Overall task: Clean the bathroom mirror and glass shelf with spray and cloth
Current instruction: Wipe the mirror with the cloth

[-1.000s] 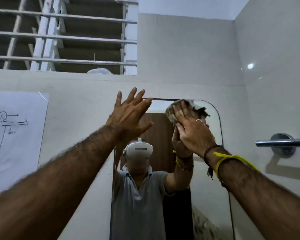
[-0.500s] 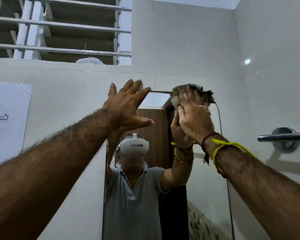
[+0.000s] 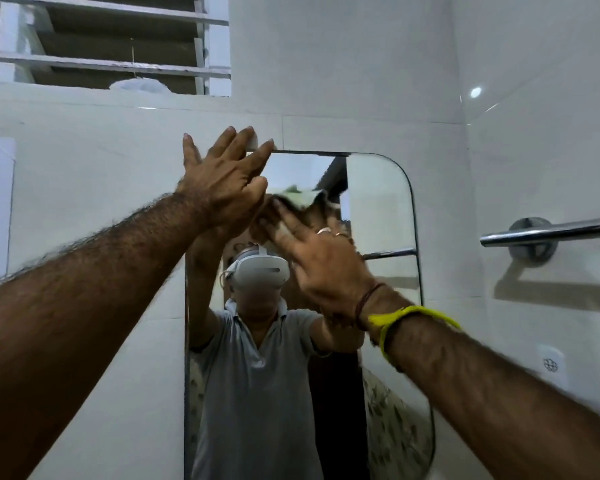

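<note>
Cloth [image 3: 300,197] lower, leftward on mirror [image 3: 378,209]

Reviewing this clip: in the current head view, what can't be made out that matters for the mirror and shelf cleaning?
- Glass shelf and spray bottle: neither shows in the head view.
- Cloth: mostly covered by the right hand and motion-blurred.
- Mirror: its upper left corner sits behind the left hand; its bottom is cut off by the frame edge.
- Whether the left hand touches the wall or the mirror edge: cannot tell.
</note>
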The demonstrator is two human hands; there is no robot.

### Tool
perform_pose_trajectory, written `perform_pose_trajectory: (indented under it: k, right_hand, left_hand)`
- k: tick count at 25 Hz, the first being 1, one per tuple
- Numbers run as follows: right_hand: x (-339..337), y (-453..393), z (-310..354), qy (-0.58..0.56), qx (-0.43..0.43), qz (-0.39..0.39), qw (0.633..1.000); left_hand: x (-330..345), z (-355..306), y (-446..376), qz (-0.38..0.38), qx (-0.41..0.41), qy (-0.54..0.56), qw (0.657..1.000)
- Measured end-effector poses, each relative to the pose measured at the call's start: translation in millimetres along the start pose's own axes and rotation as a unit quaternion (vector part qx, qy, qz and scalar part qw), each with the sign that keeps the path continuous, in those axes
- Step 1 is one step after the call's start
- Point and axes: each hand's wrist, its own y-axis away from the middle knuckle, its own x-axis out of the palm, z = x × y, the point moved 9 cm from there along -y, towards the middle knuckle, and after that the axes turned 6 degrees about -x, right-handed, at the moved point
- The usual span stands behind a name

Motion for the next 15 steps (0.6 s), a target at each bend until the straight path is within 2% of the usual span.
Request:
perform_pose_trajectory:
  k: [1, 2, 3, 5, 6, 7, 8, 10, 11, 12, 15]
  right_hand:
    - [7, 10, 13, 0.022, -0.037, 0.017, 0.999]
    - [8, 18, 10, 0.032, -0.032, 0.019, 0.999]
    - [4, 21, -3, 0.024, 0.014, 0.007, 1.0]
    - [-11, 23, -46, -0.019, 0.174, -0.04, 0.984]
    - [-17, 20, -57, -0.032, 0.223, -0.054, 0.973]
    - [-18, 11, -56, -0.032, 0.224, -0.051, 0.973]
    - [-15, 1, -42, -0.024, 0.17, -0.031, 0.985]
    - [1, 1, 1, 0.008, 0.003, 0.02, 1.0]
    - [8, 14, 10, 0.027, -0.038, 0.035, 0.998]
    - [10, 29, 4, 0.04, -0.027, 0.034, 0.998]
    - [3, 72, -43, -0.024, 0.189, -0.037, 0.981]
  left_hand:
    - [1, -1, 3, -0.002, -0.002, -0.003, 1.0]
    - [2, -1, 8, -0.011, -0.004, 0.0, 1.0]
    - [1, 0, 13, -0.028, -0.008, 0.01, 1.0]
    - [2, 3, 24, -0.064, -0.019, 0.042, 0.997]
    - [2, 6, 29, -0.076, -0.028, 0.061, 0.995]
    - [4, 8, 34, -0.084, -0.037, 0.083, 0.992]
    - [6, 10, 41, -0.093, -0.045, 0.107, 0.989]
    - [10, 10, 59, -0.108, -0.051, 0.14, 0.983]
    - [15, 7, 72, -0.107, -0.046, 0.14, 0.983]
    - [20, 1, 85, -0.101, -0.037, 0.127, 0.986]
    - [48, -13, 129, -0.068, -0.02, 0.072, 0.995]
